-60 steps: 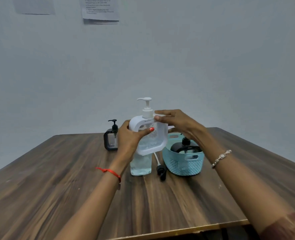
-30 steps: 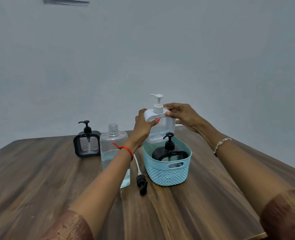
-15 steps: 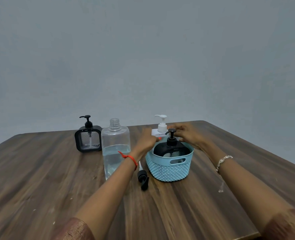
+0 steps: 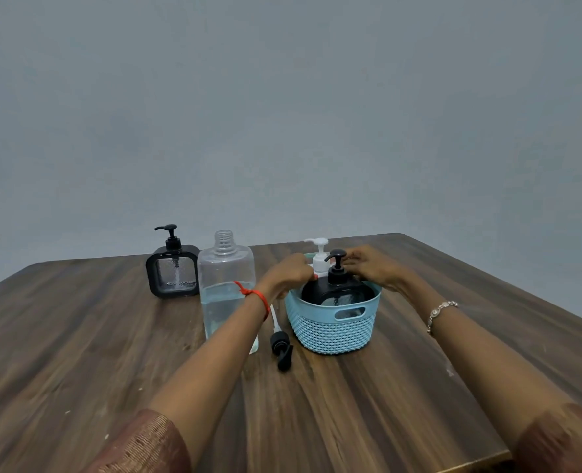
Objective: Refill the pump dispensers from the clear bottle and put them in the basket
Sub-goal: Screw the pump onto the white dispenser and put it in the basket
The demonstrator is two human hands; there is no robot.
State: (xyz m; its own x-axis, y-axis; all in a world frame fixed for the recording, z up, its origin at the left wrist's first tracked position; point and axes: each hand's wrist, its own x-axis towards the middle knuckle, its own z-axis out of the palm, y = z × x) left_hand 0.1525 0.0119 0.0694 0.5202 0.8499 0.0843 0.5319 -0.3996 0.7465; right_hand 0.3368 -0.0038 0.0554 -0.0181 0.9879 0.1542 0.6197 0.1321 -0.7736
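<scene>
my left hand (image 4: 287, 275) and right hand (image 4: 373, 268) both clamped on white pump dispenser (image 4: 319, 257), seating it in pale blue woven plastic basket (image 4: 334, 331) behind black square pump dispenser (image 4: 338, 289). keep upright, settle flat, then let go. second black dispenser (image 4: 173, 269) unfilled on desk (image 4: 77, 353) beside uncapped clear bottle (image 4: 226, 285).

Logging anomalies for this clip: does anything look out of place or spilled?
No spill shows. A loose black pump head lies on its side on the table, beside the uncapped clear bottle and the basket.
</scene>
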